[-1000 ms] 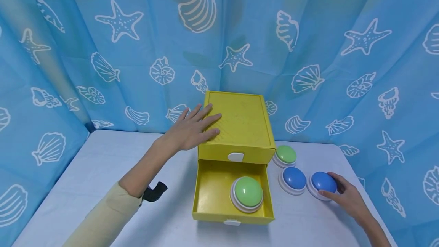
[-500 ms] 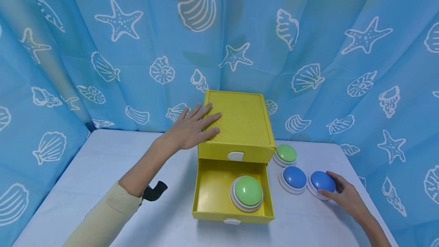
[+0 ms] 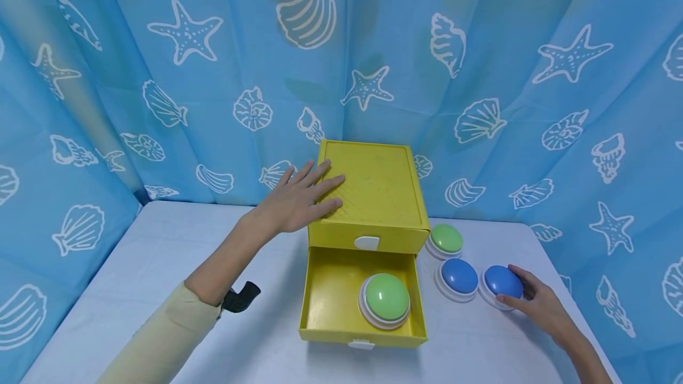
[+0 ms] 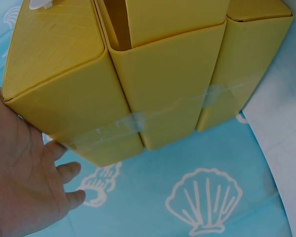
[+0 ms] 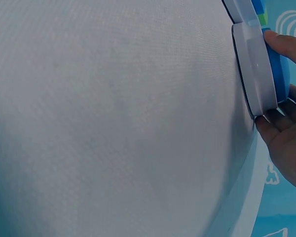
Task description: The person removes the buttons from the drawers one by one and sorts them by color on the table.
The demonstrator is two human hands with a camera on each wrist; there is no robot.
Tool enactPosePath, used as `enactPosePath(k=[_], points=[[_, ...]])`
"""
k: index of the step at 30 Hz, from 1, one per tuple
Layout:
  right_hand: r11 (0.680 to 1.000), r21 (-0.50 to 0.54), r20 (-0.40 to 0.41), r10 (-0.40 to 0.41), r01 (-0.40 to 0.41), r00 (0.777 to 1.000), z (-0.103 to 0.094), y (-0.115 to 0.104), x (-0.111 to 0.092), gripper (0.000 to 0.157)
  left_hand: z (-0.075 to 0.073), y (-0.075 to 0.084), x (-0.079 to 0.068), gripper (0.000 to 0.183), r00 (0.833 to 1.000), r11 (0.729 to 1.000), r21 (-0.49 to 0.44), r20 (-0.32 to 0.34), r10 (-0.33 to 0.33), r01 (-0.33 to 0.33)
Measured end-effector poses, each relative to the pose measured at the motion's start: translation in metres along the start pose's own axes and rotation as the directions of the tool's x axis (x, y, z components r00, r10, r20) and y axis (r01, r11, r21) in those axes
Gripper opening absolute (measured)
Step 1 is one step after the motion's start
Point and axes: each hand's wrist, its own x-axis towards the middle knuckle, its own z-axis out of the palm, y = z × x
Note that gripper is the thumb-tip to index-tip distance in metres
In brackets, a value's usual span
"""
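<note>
At the right in the head view, my right hand (image 3: 544, 307) grips a blue dome push button (image 3: 503, 282) with a white base. The right wrist view shows the thumb and fingers (image 5: 267, 129) around that button's rim, its base (image 5: 256, 69) standing on the table. My left hand (image 3: 290, 203) rests with straight, spread fingers on top of a yellow drawer box (image 3: 379, 185). A drawer (image 3: 325, 313) below the top one is pulled out. Inside it, toward the right, sits a green push button (image 3: 386, 297). The left wrist view shows the box's side (image 4: 167, 89) and left palm (image 4: 24, 168).
Another blue push button (image 3: 459, 276) stands just left of the gripped one, and a green push button (image 3: 446, 239) stands behind it beside the box. A blue shell-print curtain (image 3: 363, 34) hangs behind the white table (image 3: 176, 253). A black object (image 3: 241, 297) shows at the left wrist.
</note>
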Motion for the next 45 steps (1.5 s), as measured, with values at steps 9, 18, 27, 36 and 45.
enactPosePath(k=[9, 18, 27, 36, 45], points=[[0.999, -0.024, -0.001, -0.043, 0.043, 0.999, -0.004, -0.005, -0.001, 0.101, 0.000, -0.001, 0.000, 0.063, 1.000, 1.000, 0.003, 0.003, -0.002, 0.002], [0.982, -0.053, -0.108, -0.186, 0.182, 0.976, -0.004, -0.039, -0.020, 0.084, 0.002, -0.001, 0.000, 0.064, 1.000, 1.000, 0.000, 0.002, -0.008, 0.008], [0.919, 0.064, -0.159, -0.376, 0.389, 0.913, 0.005, -0.104, -0.052, 0.062, 0.002, -0.002, 0.000, 0.064, 1.000, 1.000, -0.002, -0.001, -0.018, 0.018], [0.858, 0.141, -0.066, -0.490, 0.494, 0.869, 0.019, -0.154, -0.080, 0.051, 0.002, 0.000, 0.000, 0.064, 1.000, 1.000, 0.000, -0.002, -0.016, 0.016], [0.841, 0.182, 0.024, -0.521, 0.509, 0.853, 0.034, -0.189, -0.090, 0.051, 0.002, 0.000, 0.001, 0.064, 1.000, 1.000, 0.004, 0.000, -0.013, 0.013]])
